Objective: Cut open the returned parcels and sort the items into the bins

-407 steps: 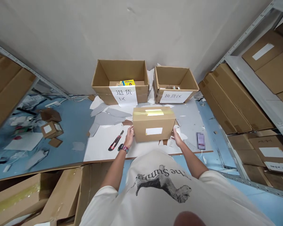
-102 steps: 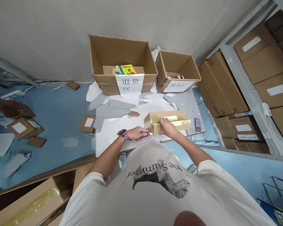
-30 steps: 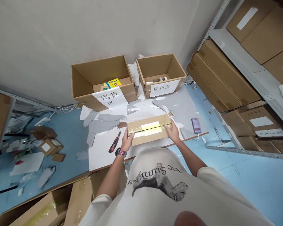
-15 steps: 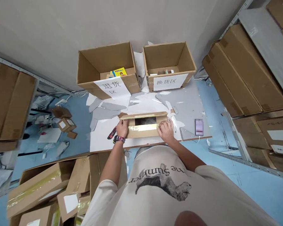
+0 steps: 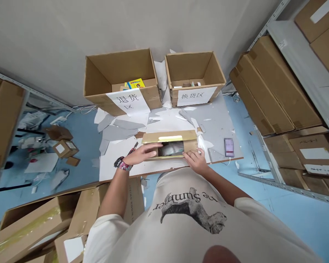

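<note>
A small cardboard box [image 5: 168, 137] lies at the table's front edge, its top parted and yellow tape along the flaps. Something whitish in clear wrapping [image 5: 172, 148] shows inside. My left hand [image 5: 144, 152] is at the box's left end, fingers stretched out over the opening, holding nothing. At the right front corner, my right hand [image 5: 195, 159] has its bent fingers closed on the box's edge. A red and black cutter [image 5: 133, 147] lies just behind my left hand, partly hidden by it.
Two large open boxes [image 5: 120, 73] [image 5: 194, 65] with paper signs stand at the table's back. Torn paper [image 5: 123, 124] litters the table [image 5: 219, 126]. A phone [image 5: 229, 147] lies at right. Shelves of cartons [image 5: 279, 84] flank the right; more boxes [image 5: 68, 215] are at lower left.
My left hand has let go of the box's left end and opened over it. The flaps are wider apart, so the contents show more. The view has shifted slightly.
</note>
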Demonstrator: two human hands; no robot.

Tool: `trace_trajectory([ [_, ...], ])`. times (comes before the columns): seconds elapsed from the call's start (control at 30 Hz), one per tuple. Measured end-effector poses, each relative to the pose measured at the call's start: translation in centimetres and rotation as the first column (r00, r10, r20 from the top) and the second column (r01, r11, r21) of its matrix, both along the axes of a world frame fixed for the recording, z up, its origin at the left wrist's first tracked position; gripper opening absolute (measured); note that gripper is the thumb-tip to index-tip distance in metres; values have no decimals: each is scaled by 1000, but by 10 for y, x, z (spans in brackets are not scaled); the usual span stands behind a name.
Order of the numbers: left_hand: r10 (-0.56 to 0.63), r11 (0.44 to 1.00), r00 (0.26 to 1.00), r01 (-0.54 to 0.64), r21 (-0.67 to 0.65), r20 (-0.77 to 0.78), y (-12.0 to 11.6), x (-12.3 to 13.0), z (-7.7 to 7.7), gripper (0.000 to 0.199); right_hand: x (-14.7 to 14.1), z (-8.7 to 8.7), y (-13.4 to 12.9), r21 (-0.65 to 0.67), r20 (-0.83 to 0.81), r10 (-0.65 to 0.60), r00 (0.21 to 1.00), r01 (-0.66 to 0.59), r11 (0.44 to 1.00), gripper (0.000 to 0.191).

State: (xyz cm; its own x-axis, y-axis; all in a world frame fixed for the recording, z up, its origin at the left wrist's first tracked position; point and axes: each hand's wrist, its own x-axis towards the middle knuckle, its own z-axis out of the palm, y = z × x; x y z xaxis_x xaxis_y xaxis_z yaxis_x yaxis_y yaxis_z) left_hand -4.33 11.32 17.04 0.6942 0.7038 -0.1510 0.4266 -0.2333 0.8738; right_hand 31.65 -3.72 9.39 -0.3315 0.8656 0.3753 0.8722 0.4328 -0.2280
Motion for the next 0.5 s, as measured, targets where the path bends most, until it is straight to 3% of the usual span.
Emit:
trace_trajectory([
  [0.07, -108, 991, 994, 106, -78, -25, 5, -2, 2, 69, 2, 3, -3, -99, -39, -13, 999, 9, 995, 35],
  [0.2, -50, 997, 989, 57, 45, -139, 6, 5, -1, 85, 3, 16, 3, -288, -108, -55, 993, 22, 957, 43],
  [0.33, -53, 979, 987, 82, 188, -153, 10, 9, -5, 106, 3, 25, 2, -332, -173, -62, 983, 1, 943, 44],
  [0.5, -181, 966, 976, 200, 166, -122, 21, 9, -13, 105, 2, 36, -7, -359, -193, -36, 981, -36, 933, 37],
])
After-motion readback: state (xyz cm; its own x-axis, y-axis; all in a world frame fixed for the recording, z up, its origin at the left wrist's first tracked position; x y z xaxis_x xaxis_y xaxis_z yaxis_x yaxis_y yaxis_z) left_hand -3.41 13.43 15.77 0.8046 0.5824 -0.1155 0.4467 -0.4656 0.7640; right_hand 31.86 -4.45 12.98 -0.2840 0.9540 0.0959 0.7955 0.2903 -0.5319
